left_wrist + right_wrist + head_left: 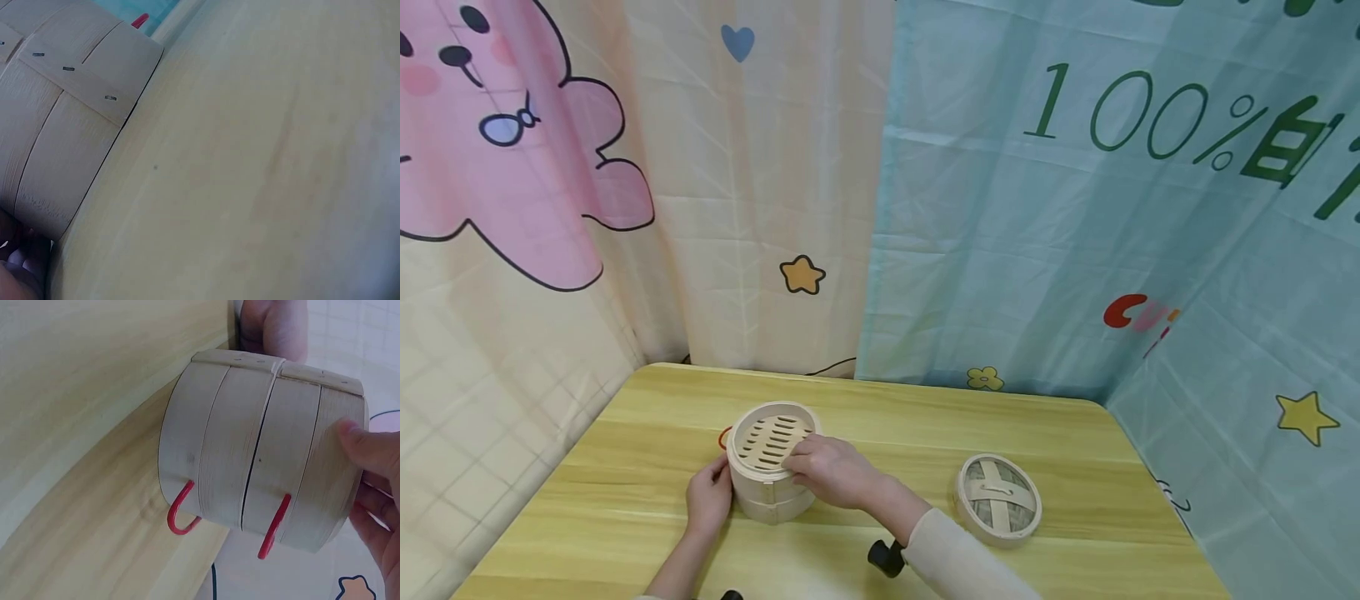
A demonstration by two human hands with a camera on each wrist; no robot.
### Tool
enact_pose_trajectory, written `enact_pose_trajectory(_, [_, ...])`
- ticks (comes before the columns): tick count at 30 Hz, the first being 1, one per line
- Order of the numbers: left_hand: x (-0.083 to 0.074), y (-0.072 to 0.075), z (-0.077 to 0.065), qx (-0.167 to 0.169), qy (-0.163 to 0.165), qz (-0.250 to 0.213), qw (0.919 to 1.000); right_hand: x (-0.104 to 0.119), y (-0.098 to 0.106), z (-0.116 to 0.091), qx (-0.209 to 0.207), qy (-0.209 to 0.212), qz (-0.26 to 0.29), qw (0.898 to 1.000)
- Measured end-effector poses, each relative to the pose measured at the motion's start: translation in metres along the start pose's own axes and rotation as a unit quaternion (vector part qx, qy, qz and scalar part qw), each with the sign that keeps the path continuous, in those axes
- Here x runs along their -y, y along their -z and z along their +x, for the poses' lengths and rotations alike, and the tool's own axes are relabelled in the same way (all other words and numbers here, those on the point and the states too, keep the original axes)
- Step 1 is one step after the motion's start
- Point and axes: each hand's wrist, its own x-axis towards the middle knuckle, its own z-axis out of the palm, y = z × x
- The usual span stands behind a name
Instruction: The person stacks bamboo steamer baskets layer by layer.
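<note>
A two-tier round bamboo steamer (772, 492) stands on the table, its slatted inner base (772, 442) showing from above. My right hand (831, 471) grips the rim of the upper tier on its right side. In the right wrist view the thumb (359, 440) lies on the outside wall and the other fingers reach over the rim. Low against the steamer's left side is my left hand (709, 497), its fingers partly hidden; I cannot tell whether they curl round the wall. Red loops (275, 526) stick out from both tiers.
To the right on the wooden table (1075, 467) lies the round woven steamer lid (998, 500), with crossed bands and a small handle on top. Printed curtains (775, 167) hang behind the table and along its sides. A black device (886, 558) sits by the right wrist.
</note>
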Motion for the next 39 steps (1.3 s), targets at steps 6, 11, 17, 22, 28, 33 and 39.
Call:
enact_pose_trajectory(6, [0.001,0.000,0.000,0.006,-0.001,-0.002,1.0000,-0.015,0.010,-0.014,-0.029,-0.018,0.041,0.999])
enact_pose_trajectory(11, [0.001,0.002,-0.002,0.000,0.006,0.004,1.0000,-0.035,0.023,-0.042,-0.033,-0.064,0.053,0.996])
enact_pose_trajectory(17, [0.000,0.002,-0.002,-0.001,0.006,0.008,0.9999,-0.054,0.032,-0.091,-0.023,-0.129,0.062,0.989])
enact_pose_trajectory(22, [0.000,0.001,-0.001,-0.003,0.011,0.004,0.9999,-0.063,0.030,-0.135,-0.003,-0.178,0.052,0.983])
enact_pose_trajectory(28, [0.001,0.000,-0.001,-0.006,0.011,0.007,0.9999,-0.068,0.028,-0.183,0.026,-0.231,0.058,0.971])
enact_pose_trajectory(33, [0.001,-0.001,0.000,-0.003,0.011,-0.001,0.9999,-0.071,0.028,-0.215,0.014,-0.247,0.041,0.968])
enact_pose_trajectory(39, [0.000,-0.001,0.000,0.001,0.013,-0.001,0.9999,-0.074,0.028,-0.237,-0.002,-0.264,0.037,0.964])
